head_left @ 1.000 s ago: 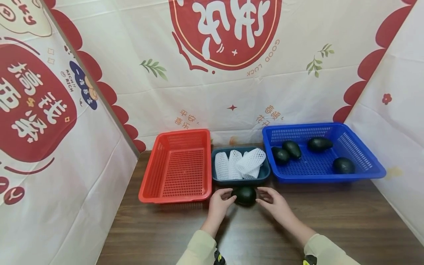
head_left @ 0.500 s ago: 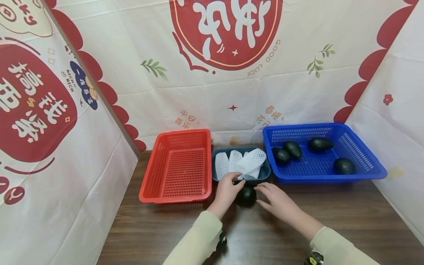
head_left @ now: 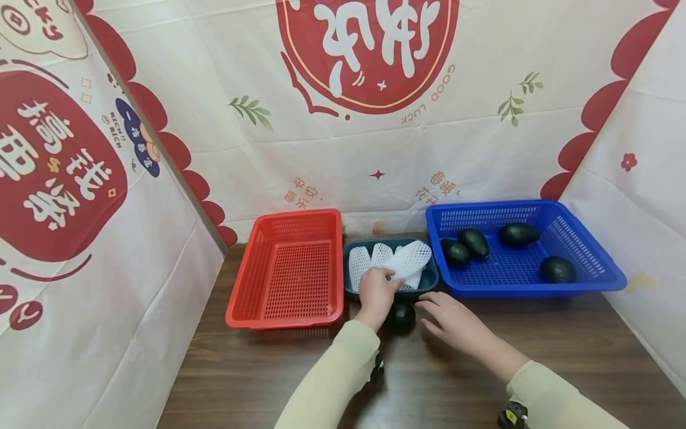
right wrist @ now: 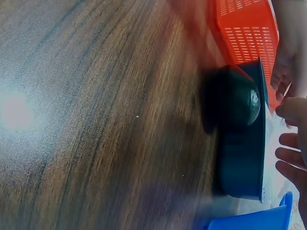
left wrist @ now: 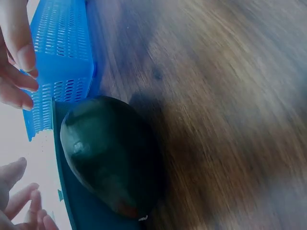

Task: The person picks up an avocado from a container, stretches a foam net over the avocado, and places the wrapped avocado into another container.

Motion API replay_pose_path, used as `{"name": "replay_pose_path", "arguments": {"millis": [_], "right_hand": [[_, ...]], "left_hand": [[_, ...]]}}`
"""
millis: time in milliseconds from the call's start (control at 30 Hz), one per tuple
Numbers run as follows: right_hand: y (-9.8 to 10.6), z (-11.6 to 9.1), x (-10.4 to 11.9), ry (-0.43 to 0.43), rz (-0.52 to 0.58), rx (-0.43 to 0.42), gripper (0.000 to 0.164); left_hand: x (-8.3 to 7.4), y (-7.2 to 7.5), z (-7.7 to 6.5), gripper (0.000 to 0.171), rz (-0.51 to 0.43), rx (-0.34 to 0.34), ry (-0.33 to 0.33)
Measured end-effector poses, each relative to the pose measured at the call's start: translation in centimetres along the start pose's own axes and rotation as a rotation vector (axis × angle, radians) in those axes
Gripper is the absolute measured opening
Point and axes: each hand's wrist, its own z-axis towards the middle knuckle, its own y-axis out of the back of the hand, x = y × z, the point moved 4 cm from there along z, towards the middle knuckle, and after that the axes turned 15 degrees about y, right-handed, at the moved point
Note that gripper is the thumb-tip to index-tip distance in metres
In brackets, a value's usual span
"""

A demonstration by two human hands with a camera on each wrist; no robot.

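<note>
In the head view my left hand (head_left: 375, 298) reaches over the front rim of a dark green tray (head_left: 433, 281), fingers at the lower end of a white foam net sleeve (head_left: 411, 257). The net is washed out in the left wrist view, where thumb and fingers look apart. Several such sleeves lie in the tray. An avocado (head_left: 403, 317) rests on the table just before the tray, partly hidden behind my left hand. Close to its right side is my right hand (head_left: 450, 322), fingers loosely bent and holding nothing.
A red basket (head_left: 230, 316) stands left of the tray, with no fruit in it. To the right, a blue basket (head_left: 536, 291) holds several avocados (head_left: 518, 234). A printed cloth (head_left: 343, 149) hangs behind them, with cloth walls on both sides.
My left hand has left the avocado and moved up and right to the foam sleeves. My right hand has drawn slightly right, away from the avocado, which stays on the table.
</note>
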Motion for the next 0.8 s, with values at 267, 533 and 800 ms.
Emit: {"name": "replay_pose_path", "arguments": {"millis": [267, 533, 800], "right_hand": [[0.8, 0.0, -0.4, 0.003, 0.009, -0.051, 0.032], [1.9, 0.6, -0.5, 0.013, -0.013, -0.119, 0.032], [3.3, 1.0, -0.1, 0.042, -0.034, -0.224, 0.032]], "left_hand": [[-0.3, 0.1, 0.5, 0.009, -0.106, -0.028, -0.039], [-0.4, 2.0, -0.5, 0.012, -0.234, -0.004, -0.014], [-0.1, 5.2, -2.6, 0.013, -0.256, 0.037, -0.059]]}}
